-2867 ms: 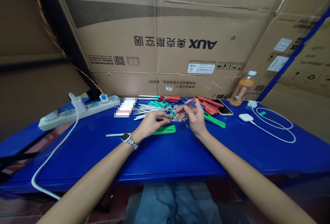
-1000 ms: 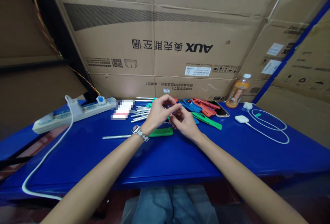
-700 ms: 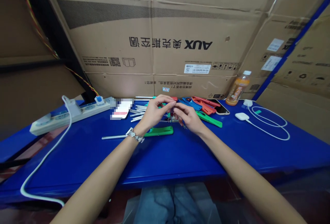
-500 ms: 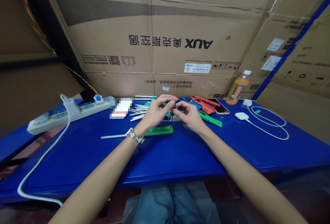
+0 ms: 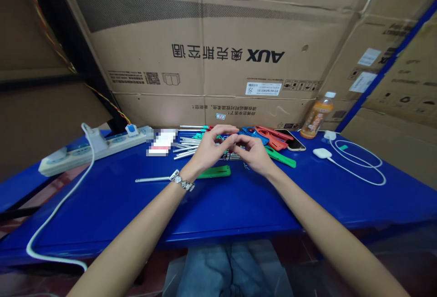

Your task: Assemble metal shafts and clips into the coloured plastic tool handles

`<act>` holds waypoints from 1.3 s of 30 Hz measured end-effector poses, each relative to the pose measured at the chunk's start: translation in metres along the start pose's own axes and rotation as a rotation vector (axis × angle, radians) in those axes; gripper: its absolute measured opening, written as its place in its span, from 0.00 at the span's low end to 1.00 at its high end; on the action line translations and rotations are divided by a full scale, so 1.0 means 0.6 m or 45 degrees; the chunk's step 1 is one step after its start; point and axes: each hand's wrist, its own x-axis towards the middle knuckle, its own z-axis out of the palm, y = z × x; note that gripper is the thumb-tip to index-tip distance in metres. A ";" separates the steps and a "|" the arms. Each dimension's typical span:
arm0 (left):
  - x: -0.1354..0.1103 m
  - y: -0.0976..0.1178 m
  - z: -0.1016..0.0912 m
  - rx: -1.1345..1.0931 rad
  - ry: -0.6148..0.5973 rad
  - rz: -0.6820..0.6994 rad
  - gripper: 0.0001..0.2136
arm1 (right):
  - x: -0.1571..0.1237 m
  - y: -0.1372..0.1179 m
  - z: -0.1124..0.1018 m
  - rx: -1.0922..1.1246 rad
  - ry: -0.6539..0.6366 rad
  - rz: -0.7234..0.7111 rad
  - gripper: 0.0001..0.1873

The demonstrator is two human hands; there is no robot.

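Backdrop: printed cardboard (image 5: pixel 225 28) stands behind the blue table (image 5: pixel 239 215).
Silver rods (image 5: pixel 184 153): beside my left hand (image 5: pixel 210 151), pointing much the same way, probably to keep like pieces together.
Casings: red casings (image 5: pixel 271 138), blue casings (image 5: pixel 252 134) and a green casing (image 5: pixel 283 157) lie past my right hand (image 5: pixel 257 153), seemingly grouped within reach.
Green handle (image 5: pixel 215 172): on the near side, its rod passing behind my left wrist.
Small parts (image 5: pixel 235 156): on the table, just below where my hands meet.
Left fingers: curled, tips drawn in towards the right ones.
Right fingers: bent likewise, almost closed; they hide what lies between, so I cannot tell whether either set grips anything.
Hands together: presumably for fine, two-handed control.
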 end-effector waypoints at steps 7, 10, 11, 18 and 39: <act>0.002 -0.005 0.010 -0.040 0.099 0.011 0.08 | 0.002 0.001 0.010 0.006 0.108 -0.050 0.20; 0.000 0.001 -0.001 0.056 -0.060 0.048 0.09 | -0.002 -0.010 -0.006 0.059 -0.117 0.019 0.20; 0.000 0.002 -0.004 0.072 -0.097 0.059 0.10 | -0.002 -0.012 -0.011 0.060 -0.165 0.043 0.20; 0.002 -0.001 0.012 -0.037 0.133 -0.007 0.10 | 0.006 0.009 0.013 -0.044 0.157 -0.026 0.21; -0.001 -0.001 0.005 0.079 0.062 0.072 0.08 | 0.000 -0.009 0.003 0.022 -0.056 -0.045 0.19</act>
